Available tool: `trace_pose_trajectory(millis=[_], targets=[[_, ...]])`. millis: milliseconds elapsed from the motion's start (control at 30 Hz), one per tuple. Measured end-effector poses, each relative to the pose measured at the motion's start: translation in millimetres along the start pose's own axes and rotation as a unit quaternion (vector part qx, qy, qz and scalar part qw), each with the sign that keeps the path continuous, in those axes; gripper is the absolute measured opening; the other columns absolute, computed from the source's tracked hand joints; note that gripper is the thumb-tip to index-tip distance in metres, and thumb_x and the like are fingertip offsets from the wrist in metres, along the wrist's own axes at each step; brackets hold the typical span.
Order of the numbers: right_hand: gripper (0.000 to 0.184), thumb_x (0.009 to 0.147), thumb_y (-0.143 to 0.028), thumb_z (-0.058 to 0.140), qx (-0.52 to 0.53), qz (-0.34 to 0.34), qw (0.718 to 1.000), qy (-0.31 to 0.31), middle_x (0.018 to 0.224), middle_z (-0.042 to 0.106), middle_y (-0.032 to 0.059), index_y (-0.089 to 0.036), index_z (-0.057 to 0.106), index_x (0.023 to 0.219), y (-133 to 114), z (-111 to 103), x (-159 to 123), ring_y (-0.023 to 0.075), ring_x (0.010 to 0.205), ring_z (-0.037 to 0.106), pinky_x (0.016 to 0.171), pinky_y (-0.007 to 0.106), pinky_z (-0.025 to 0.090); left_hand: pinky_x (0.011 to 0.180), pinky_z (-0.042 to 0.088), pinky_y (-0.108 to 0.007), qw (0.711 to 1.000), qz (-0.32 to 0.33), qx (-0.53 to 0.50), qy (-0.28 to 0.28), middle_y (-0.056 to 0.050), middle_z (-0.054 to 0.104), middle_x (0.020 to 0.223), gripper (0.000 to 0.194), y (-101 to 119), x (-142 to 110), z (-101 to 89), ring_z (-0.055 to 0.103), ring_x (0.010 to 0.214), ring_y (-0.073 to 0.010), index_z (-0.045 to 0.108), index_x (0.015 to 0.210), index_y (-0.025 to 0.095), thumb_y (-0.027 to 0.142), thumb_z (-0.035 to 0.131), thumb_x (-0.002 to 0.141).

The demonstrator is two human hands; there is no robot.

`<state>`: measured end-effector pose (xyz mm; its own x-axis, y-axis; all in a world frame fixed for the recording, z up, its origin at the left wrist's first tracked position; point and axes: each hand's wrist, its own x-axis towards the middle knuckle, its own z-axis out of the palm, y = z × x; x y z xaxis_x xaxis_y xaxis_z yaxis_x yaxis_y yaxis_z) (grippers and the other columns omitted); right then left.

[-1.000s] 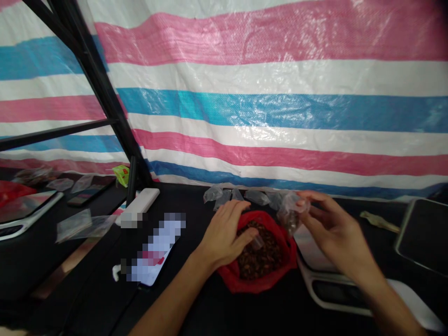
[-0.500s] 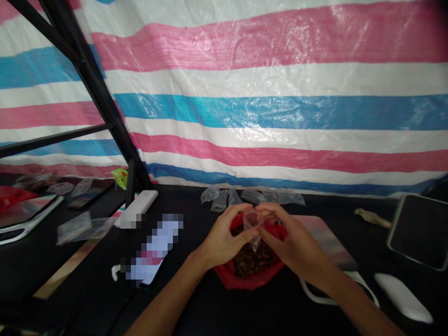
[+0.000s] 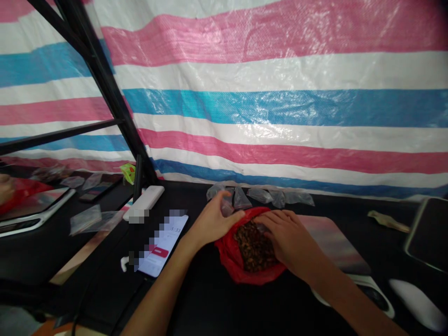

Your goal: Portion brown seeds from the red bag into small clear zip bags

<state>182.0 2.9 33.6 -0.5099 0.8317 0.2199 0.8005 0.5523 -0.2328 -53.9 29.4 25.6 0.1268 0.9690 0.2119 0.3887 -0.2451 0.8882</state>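
Hands are both over a red plastic bag, held close together above its open mouth. The left hand [image 3: 213, 221] is raised with its fingers curled, the fingertips beside a small clear plastic bag [image 3: 227, 207], and whether they actually grip that bag cannot be told. The right hand [image 3: 287, 238] lies palm down, unclenched, with its fingers together, resting on the bag's rim and its contents.

Behind everything hangs a woven plastic tarp [image 3: 280, 107] with wide pink, white and blue stripes, crossed at the left by a slanting black metal frame [image 3: 115, 98]. A black counter [image 3: 210, 308] runs below it. The red plastic bag [image 3: 227, 261] sits on the counter between the hands and is filled with dark brown chunks [image 3: 254, 247].

To the right of the bag lies a pale pink pad [image 3: 332, 240], with a dark tablet [image 3: 429, 233] beyond it and a white oval object [image 3: 418, 303] near the lower right. Left of the bag is a phone [image 3: 163, 245], its screen lit and partly pixelated, and above it a white power bank [image 3: 145, 201]. More small clear plastic bags [image 3: 276, 198] stand in a row behind the red bag. A loose pair [image 3: 94, 220] lies further left, near a green packet [image 3: 128, 172]. A thin beige strip [image 3: 388, 221] lies at the right.
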Motion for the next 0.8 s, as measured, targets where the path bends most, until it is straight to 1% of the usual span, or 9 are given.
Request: trace_pose_trajectory(millis=[33,100,200,333,400,500,600,700,800], targets=[[0.044,0.084,-0.001,0.059,0.004,-0.004,1.0,-0.013,0.123,0.074,0.0096,-0.021,0.071,0.121,0,1,3,0.0295,0.116,0.064,0.103,0.048,0.042,0.064,0.044,-0.026,0.998,-0.011,0.036,-0.057,-0.001,0.067,0.083,0.057,-3,-1,-0.6,0.058,0.071,-0.0166,0.065,0.118,0.019,0.052,0.082,0.075],[0.045,0.083,-0.003,0.059,0.041,0.002,0.999,-0.031,0.122,0.074,0.0105,-0.02,0.071,0.123,-1,6,7,0.0287,0.115,0.065,0.101,0.046,0.045,0.062,0.043,-0.026,0.987,-0.036,0.049,-0.146,-0.001,0.067,0.08,0.041,-8,-2,1.1,0.058,0.069,-0.0165,0.069,0.107,0.016,0.048,0.076,0.081],[0.042,0.088,-0.009,0.058,0.122,0.031,0.992,-0.018,0.125,0.073,0.0102,-0.02,0.069,0.127,-4,22,9,0.0266,0.117,0.065,0.103,0.043,0.048,0.062,0.042,-0.025,0.981,-0.063,-0.031,-0.181,-0.001,0.066,0.077,0.03,-14,-1,8.1,0.056,0.067,-0.0143,0.071,0.095,0.014,0.043,0.064,0.09],[0.045,0.088,-0.012,0.059,0.18,0.058,0.982,0.023,0.13,0.072,0.0087,-0.023,0.066,0.131,-9,33,6,0.026,0.121,0.064,0.108,0.044,0.047,0.054,0.036,-0.023,0.97,-0.125,-0.125,-0.167,0.002,0.062,0.071,0.036,-14,1,15.6,0.05,0.057,-0.0106,0.071,0.09,0.014,0.05,0.068,0.087],[0.042,0.089,-0.013,0.058,0.216,0.064,0.974,0.034,0.126,0.073,0.0062,-0.026,0.066,0.128,-11,32,5,0.0238,0.117,0.067,0.104,0.042,0.05,0.052,0.034,-0.022,0.963,-0.159,-0.149,-0.156,0.002,0.062,0.068,0.038,-12,0,16.8,0.048,0.054,-0.0098,0.071,0.091,0.014,0.051,0.07,0.085],[0.038,0.09,-0.015,0.056,0.258,0.083,0.962,0.044,0.122,0.073,0.0045,-0.027,0.064,0.125,-13,29,3,0.021,0.108,0.07,0.097,0.039,0.054,0.056,0.038,-0.022,0.957,-0.196,-0.176,-0.127,0.001,0.065,0.071,0.035,-8,-1,16.6,0.053,0.057,-0.0104,0.072,0.095,0.014,0.047,0.072,0.083],[0.038,0.089,-0.016,0.057,0.26,0.087,0.96,0.057,0.125,0.072,0.0049,-0.027,0.063,0.126,-13,30,2,0.0214,0.112,0.069,0.101,0.04,0.052,0.059,0.042,-0.023,0.953,-0.214,-0.183,-0.111,-0.001,0.068,0.075,0.035,-5,0,16.0,0.057,0.061,-0.0121,0.073,0.098,0.014,0.045,0.071,0.084],[0.041,0.09,-0.015,0.058,0.252,0.057,0.964,0.058,0.13,0.07,0.0052,-0.027,0.061,0.129,-9,30,1,0.0221,0.119,0.067,0.106,0.042,0.05,0.062,0.046,-0.025,0.974,-0.161,-0.138,-0.081,-0.001,0.068,0.076,0.032,-7,3,16.5,0.06,0.065,-0.0148,0.071,0.096,0.014,0.045,0.071,0.085],[0.041,0.091,-0.015,0.058,0.252,0.045,0.965,0.064,0.131,0.07,0.005,-0.028,0.061,0.13,-3,27,0,0.0225,0.121,0.066,0.108,0.043,0.05,0.071,0.05,-0.029,0.998,-0.037,-0.047,0.01,-0.002,0.069,0.084,0.028,-11,5,17.1,0.064,0.072,-0.0171,0.068,0.106,0.018,0.04,0.069,0.089]])
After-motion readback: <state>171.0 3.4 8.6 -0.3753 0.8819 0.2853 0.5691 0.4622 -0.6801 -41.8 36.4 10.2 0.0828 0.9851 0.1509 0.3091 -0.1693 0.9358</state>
